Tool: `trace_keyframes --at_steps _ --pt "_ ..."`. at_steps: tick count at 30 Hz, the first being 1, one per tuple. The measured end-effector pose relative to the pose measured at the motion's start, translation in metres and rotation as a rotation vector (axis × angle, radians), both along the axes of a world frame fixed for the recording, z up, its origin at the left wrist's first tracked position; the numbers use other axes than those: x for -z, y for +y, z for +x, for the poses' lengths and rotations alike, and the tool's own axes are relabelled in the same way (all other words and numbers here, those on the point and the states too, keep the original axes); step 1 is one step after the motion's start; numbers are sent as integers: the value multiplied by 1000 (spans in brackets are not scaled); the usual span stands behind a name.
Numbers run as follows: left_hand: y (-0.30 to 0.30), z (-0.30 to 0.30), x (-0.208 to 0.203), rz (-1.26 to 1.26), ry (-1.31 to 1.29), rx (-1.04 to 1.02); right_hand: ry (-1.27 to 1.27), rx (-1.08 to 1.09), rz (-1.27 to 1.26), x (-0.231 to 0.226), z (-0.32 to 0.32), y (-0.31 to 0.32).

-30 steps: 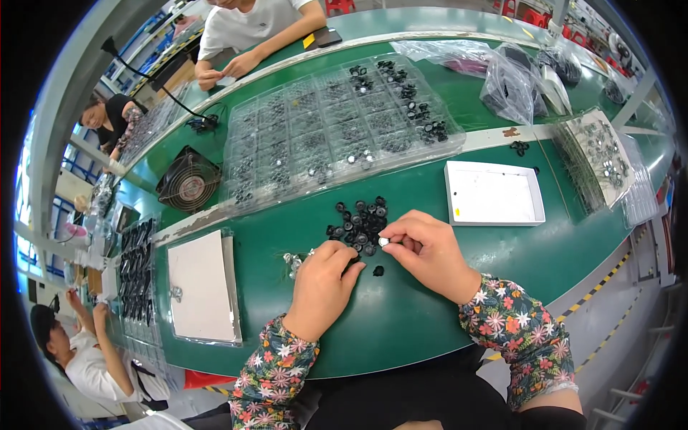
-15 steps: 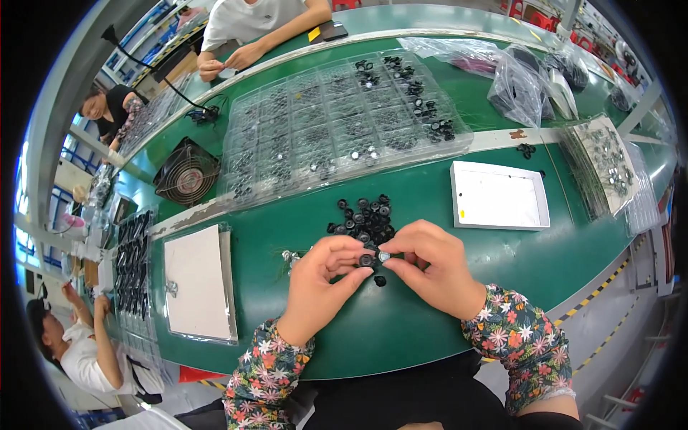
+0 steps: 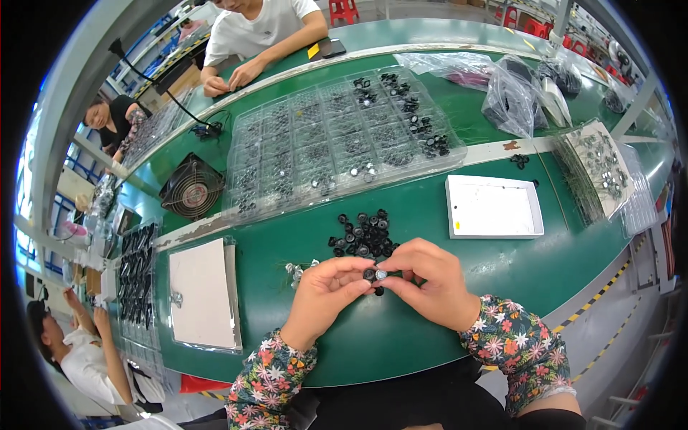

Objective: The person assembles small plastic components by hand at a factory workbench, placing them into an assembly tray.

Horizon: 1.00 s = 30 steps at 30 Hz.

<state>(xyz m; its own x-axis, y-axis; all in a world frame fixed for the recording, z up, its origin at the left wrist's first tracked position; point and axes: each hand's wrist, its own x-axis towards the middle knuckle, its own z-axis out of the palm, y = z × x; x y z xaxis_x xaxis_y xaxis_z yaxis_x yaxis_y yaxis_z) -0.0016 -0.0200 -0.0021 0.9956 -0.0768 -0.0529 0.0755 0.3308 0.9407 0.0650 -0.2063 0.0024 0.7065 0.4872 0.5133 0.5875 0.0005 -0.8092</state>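
Between finger and thumb, my left hand (image 3: 320,295) pinches a small round black part (image 3: 369,274). My right hand (image 3: 428,281) closes its fingertips on a small silvery disc (image 3: 381,275), held right against the black part. Whether the two are joined I cannot tell. Just beyond my fingers lies a loose pile of round black parts (image 3: 364,233) on the green table. One more black part (image 3: 379,291) lies under my fingertips, partly hidden. A few small silvery pieces with thin wires (image 3: 294,272) rest beside my left hand.
A large clear compartment tray (image 3: 315,136) with small parts lies beyond the pile. To the right are a white box lid (image 3: 494,206) and a wired-parts board (image 3: 598,168). A cardboard sheet (image 3: 201,294) and a fan (image 3: 192,186) are left. A co-worker (image 3: 261,32) sits opposite.
My view has shifted a little, and my hands sit slightly lower in it. The black part and silvery disc appear closer together in my fingers.
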Motion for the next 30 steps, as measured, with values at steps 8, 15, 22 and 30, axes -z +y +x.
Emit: trace_keyframes --at_steps 8,15,22,30 --pt "-2 1 5 -114 -6 50 -13 7 0 0 -1 0" --pt "-3 -4 6 -180 5 42 2 8 -35 -4 -3 1" --pt "-1 -2 8 -285 91 46 -24 4 -30 -5 -3 -1" --pt "-2 -2 10 -306 80 41 -43 15 -28 -6 -5 0"
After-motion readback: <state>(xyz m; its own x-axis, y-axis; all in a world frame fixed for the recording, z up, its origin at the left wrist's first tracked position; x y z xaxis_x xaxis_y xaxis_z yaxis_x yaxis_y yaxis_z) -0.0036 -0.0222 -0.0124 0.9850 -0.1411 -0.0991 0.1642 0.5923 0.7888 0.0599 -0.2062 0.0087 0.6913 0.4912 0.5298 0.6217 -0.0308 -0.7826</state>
